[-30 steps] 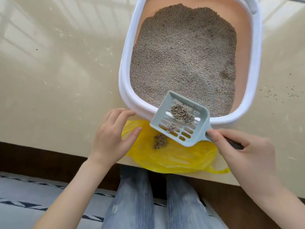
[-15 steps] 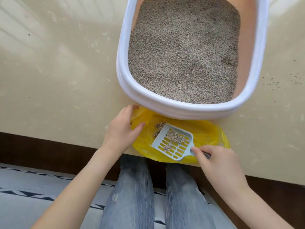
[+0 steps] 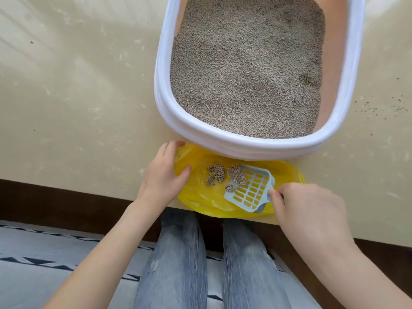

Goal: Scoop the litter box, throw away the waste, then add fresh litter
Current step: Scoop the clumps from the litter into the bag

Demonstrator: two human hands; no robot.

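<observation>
Below the litter box (image 3: 223, 139), whose far end is cut off, the scoop (image 3: 252, 190) is tipped over the yellow bag (image 3: 200, 199), its handle hidden in the right hand (image 3: 305, 210). Clumps (image 3: 236, 175) are dumped inside; the bag's edge is pinched by the left hand (image 3: 165, 175).

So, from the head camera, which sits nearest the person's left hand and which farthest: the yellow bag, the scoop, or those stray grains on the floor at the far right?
Measured from the left hand:
1. Yellow bag: the hand holds its left edge.
2. Scoop: over the bag, to the hand's right, held by the right hand.
3. Stray litter grains: on the floor beyond the litter box, far right.
</observation>
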